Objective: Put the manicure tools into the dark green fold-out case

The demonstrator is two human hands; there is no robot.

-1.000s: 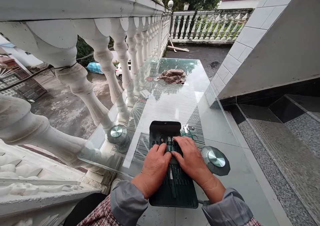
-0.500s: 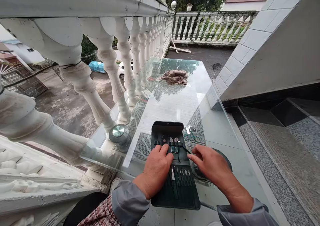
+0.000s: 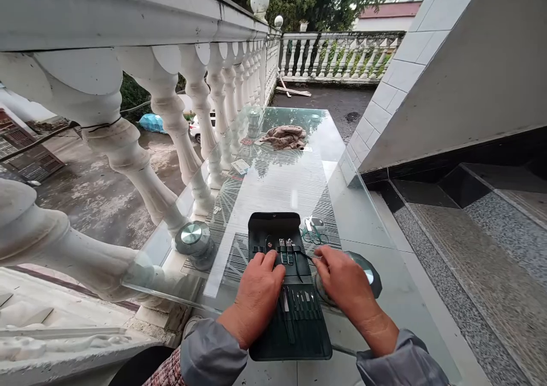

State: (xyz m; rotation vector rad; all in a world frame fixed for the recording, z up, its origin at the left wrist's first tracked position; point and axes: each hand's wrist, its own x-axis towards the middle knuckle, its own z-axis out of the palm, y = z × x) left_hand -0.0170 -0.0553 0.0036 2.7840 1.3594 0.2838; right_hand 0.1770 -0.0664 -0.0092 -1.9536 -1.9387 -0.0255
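Note:
An open dark green case (image 3: 294, 340) lies on the glass table, with several slim metal tools in its lower half and two nail clippers (image 3: 286, 252) strapped in its upper half. My left hand (image 3: 257, 292) rests on the case's left side, its fingers bent near the clippers; whether they grip anything is hidden. My right hand (image 3: 347, 280) is at the case's right edge, thumb and forefinger pinched on a thin dark tool that reaches toward the strap beside the clippers. Green-handled scissors (image 3: 315, 236) lie just beyond the case, on the right.
A crumpled brown cloth (image 3: 285, 137) lies toward the far end of the glass table (image 3: 363, 226). A small card (image 3: 240, 166) is near its left edge. White balusters (image 3: 147, 175) run along the left; stone steps (image 3: 461, 243) are at the right.
The camera view has shifted, moving the table and case slightly left and down in the picture. Both hands keep nearly the same places at the case.

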